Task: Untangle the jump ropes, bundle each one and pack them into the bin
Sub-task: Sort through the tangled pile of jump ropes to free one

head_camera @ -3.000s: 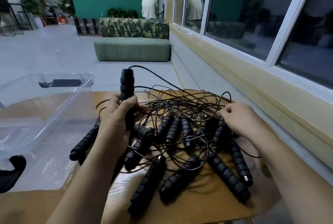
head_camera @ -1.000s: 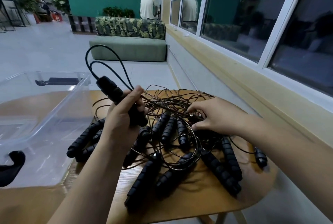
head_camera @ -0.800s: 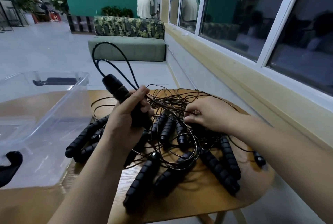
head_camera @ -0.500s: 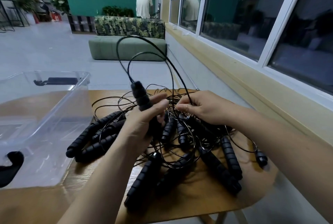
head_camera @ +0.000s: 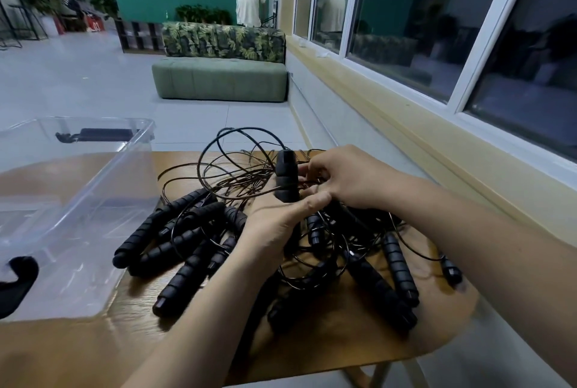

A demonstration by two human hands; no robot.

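Across the wooden counter [head_camera: 327,347] lie the jump ropes [head_camera: 398,265], a heap of black handles and thin cords under and around both hands. Nearest, the left hand [head_camera: 274,225] grips one handle [head_camera: 286,175] upright. Just beyond it the right hand [head_camera: 346,178] curls its fingers into the cords, though I cannot tell whether they pinch a strand. Untangling looks barely begun; next, that handle's cord needs tracing out of the knot. Left of the hands, the clear bin [head_camera: 93,187] holds no ropes.

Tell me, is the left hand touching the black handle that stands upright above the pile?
Touching. The head view shows the left hand gripping the lower part of the upright handle, whose top rises above the thumb.
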